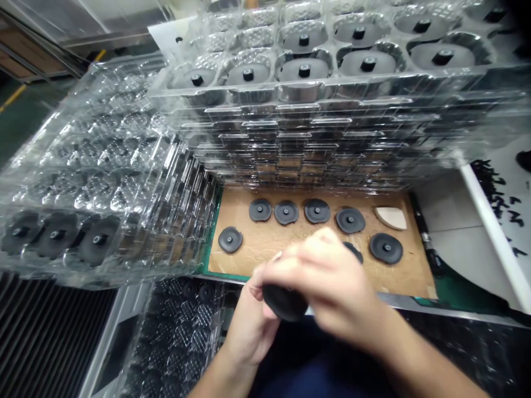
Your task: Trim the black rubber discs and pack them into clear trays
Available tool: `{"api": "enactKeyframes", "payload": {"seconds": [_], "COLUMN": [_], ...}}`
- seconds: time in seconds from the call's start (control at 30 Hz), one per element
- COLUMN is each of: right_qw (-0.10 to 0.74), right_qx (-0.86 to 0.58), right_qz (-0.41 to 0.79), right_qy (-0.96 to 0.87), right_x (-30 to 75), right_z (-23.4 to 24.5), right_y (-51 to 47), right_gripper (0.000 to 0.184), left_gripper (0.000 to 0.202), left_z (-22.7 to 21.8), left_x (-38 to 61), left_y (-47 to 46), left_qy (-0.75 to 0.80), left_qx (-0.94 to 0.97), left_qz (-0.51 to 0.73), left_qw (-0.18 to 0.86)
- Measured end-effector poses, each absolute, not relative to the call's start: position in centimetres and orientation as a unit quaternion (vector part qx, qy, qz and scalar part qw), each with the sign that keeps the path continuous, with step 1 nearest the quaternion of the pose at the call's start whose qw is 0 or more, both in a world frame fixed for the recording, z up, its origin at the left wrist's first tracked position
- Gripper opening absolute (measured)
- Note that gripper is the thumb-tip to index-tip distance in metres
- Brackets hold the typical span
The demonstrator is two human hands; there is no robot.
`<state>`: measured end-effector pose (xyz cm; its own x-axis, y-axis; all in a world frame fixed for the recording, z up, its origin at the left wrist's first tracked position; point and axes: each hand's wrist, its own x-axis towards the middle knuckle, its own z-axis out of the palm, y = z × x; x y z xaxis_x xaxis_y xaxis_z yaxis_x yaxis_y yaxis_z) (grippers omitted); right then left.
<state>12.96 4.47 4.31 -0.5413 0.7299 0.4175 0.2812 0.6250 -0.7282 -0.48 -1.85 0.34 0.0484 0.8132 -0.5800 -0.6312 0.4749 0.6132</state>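
Observation:
Both hands meet low in the middle of the view around one dark round rubber disc [285,303]. My left hand [254,323] cups the disc from below with curled fingers. My right hand [332,282] lies over it from the right, fingers closed on its top; it is blurred by motion. Several more black discs [286,212] with a small centre stud lie loose on a brown board [274,243] just beyond my hands, and one disc [230,239] sits apart at the board's left.
A tall stack of clear plastic trays [332,138] holding discs stands behind the board. Another tray stack [95,182] leans at the left. A pale wedge-shaped piece [391,218] lies at the board's right. A white ledge [492,232] with small black scraps runs along the right.

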Motion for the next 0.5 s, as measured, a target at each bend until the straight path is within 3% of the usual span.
{"api": "enactKeyframes", "payload": {"seconds": [0.13, 0.3, 0.4, 0.5], "right_qw": [0.325, 0.270, 0.277, 0.352], "right_qx": [-0.509, -0.530, -0.550, -0.564], "right_qz": [0.374, 0.399, 0.392, 0.350], "right_qy": [-0.704, -0.698, -0.683, -0.660], "right_x": [14.1, 14.5, 14.7, 14.1], "right_z": [-0.2, -6.0, -5.2, -0.5], "right_y": [4.6, 1.5, 1.2, 2.0], "right_gripper": [0.021, 0.019, 0.020, 0.024], "left_gripper": [0.058, 0.051, 0.050, 0.050], "left_z": [0.3, 0.1, 0.0, 0.1], "left_x": [-1.1, -1.5, -1.4, -1.1], "left_y": [-1.6, -1.5, -1.4, -1.3], "left_qy": [0.450, 0.430, 0.432, 0.435], "left_qx": [0.065, 0.032, 0.032, 0.043], "left_qz": [0.535, 0.562, 0.561, 0.562], "left_qw": [0.712, 0.706, 0.706, 0.702]}}
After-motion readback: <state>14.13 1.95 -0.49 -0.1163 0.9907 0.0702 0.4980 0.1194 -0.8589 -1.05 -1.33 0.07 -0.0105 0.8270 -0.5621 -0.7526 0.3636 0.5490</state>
